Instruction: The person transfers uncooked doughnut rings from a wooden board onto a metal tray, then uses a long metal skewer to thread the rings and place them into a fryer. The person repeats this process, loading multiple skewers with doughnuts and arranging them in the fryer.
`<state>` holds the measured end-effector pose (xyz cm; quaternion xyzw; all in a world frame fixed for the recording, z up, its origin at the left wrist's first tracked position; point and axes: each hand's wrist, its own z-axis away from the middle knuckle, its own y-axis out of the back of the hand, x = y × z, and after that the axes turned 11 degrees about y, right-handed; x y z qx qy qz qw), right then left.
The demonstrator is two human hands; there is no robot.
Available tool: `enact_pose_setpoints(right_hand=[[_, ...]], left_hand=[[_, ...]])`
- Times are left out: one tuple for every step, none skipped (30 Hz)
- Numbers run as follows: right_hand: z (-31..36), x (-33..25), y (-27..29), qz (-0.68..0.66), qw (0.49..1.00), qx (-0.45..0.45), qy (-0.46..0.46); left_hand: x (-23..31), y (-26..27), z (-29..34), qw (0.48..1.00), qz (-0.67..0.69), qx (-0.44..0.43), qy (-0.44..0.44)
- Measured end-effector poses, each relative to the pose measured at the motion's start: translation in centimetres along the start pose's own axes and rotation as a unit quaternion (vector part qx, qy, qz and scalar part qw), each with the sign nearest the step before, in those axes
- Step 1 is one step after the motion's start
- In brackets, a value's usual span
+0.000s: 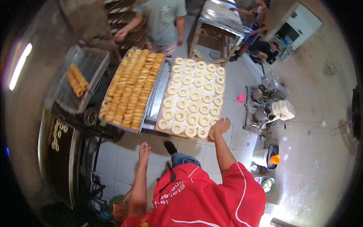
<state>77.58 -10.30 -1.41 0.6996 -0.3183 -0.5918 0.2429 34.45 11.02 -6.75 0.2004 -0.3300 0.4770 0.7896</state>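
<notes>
While the right hand (pixel 222 125) grips one board (pixel 166 109) of pale dough rings (pixel 193 96), left hand (pixel 144 150) fingers hang spread.

The person wears a red short-sleeved shirt (pixel 204 200) that fills the lower middle of the frame. Thin white piping runs in curved lines across the shoulder and along the sleeve at the lower right, and white lettering sits on the chest near the lower centre. A small yellow emblem shows at the bottom edge. Both forearms are bare below the sleeves, with no watch or glove visible. Blue jeans (pixel 184 159) and a dark shoe (pixel 170 146) show above the shirt.
</notes>
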Motion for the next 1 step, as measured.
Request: enact_pose_setpoints(right_hand=[[-3.87,3.54,0.05,-0.044,0.995,-0.022,-0.082]], left_hand=[[2.81,-3.13,-1.54,0.998,-0.013,-0.054,0.008]])
